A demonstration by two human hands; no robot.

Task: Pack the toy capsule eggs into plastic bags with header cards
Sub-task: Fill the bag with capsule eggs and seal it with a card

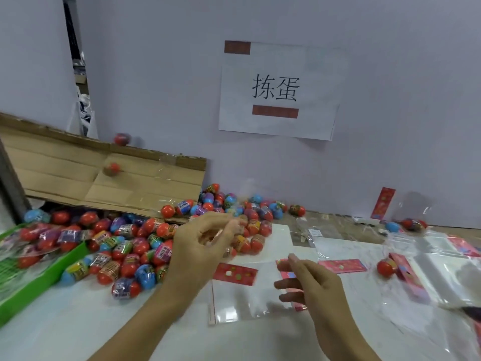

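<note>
Reaching over a heap of capsule eggs (135, 246) with both hands raised above a clear bag (239, 298)

The eggs lay piled at centre left of the frame, most red at one end with blue, purple or green at the other, each banded by a printed shrink label. The left hand (200, 246) hovered at the heap's right edge, fingers curled with blurred tips; whether they pinched anything could not be told. The right hand (307, 285) hung lower, fingers loosely spread and holding nothing. Below them the bag lay flat on the white table (78, 329), topped by a red header card (235, 274). More bags and cards (342, 265) lay at right, a green tray (31, 287) at far left, cardboard (86, 173) against the wall
</note>
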